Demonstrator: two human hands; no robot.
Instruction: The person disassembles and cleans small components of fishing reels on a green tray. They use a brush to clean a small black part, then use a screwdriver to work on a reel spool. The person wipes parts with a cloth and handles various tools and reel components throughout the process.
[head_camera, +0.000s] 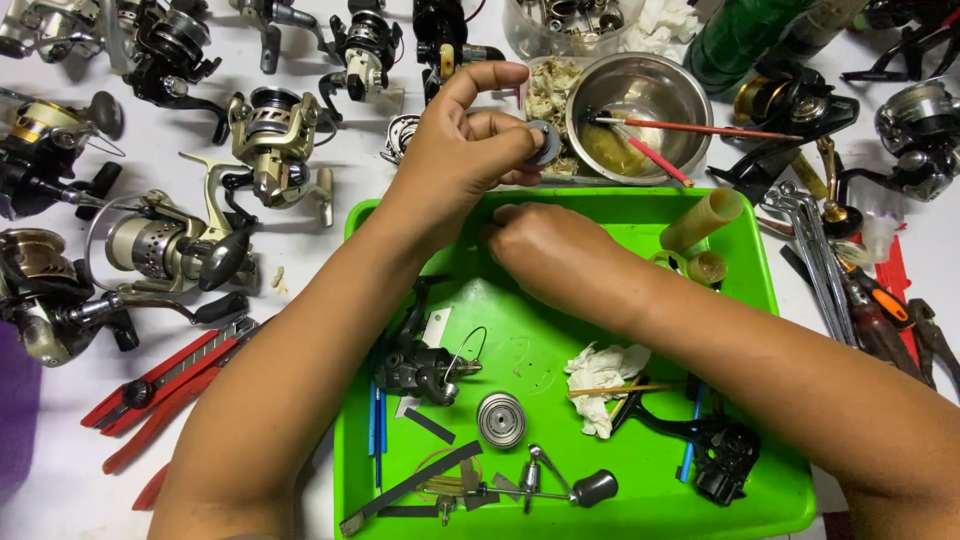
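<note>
My left hand (465, 150) is raised over the far edge of a bright green tray (770, 300) and pinches a small grey metal disc (547, 140) between thumb and fingers. Just below it my right hand (545, 250) is curled, knuckles up, fingertips pointing toward the left hand; whether anything is in it is hidden. In the tray lie a dark reel body (420, 362), a round metal spool (501, 419), a reel handle with a knob (575, 487), a black reel frame (715, 455) and a crumpled tissue (600, 375).
A steel bowl (640, 95) with yellow grease and red-handled brushes stands behind the tray. Several fishing reels (275, 140) cover the white table at left and top. Red pliers (165, 385) lie at left. Wrenches and screwdrivers (830, 265) lie at right.
</note>
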